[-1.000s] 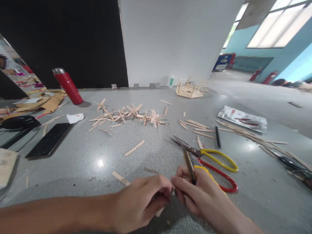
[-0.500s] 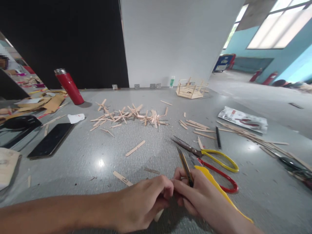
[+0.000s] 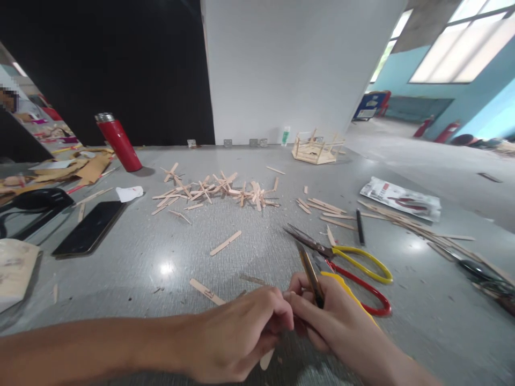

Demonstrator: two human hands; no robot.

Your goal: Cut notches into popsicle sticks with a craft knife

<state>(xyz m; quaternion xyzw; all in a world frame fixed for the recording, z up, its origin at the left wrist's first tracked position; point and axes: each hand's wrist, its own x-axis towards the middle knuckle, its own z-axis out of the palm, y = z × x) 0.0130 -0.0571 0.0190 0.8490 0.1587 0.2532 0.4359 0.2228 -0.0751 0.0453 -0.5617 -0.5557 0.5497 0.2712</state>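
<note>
Though my curled left hand [image 3: 244, 328] hides any hold, my closed right hand [image 3: 333, 312] grips, at near right beside the scissors [image 3: 326, 251], a seemingly light, stiff knife [image 3: 309, 268] best held by its handle [image 3: 319, 298].

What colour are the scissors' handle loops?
One yellow loop, one red loop; best seen in the head view.

There are two hands [image 3: 241, 335], one phone [image 3: 89, 229], one flask [image 3: 119, 145].
</note>
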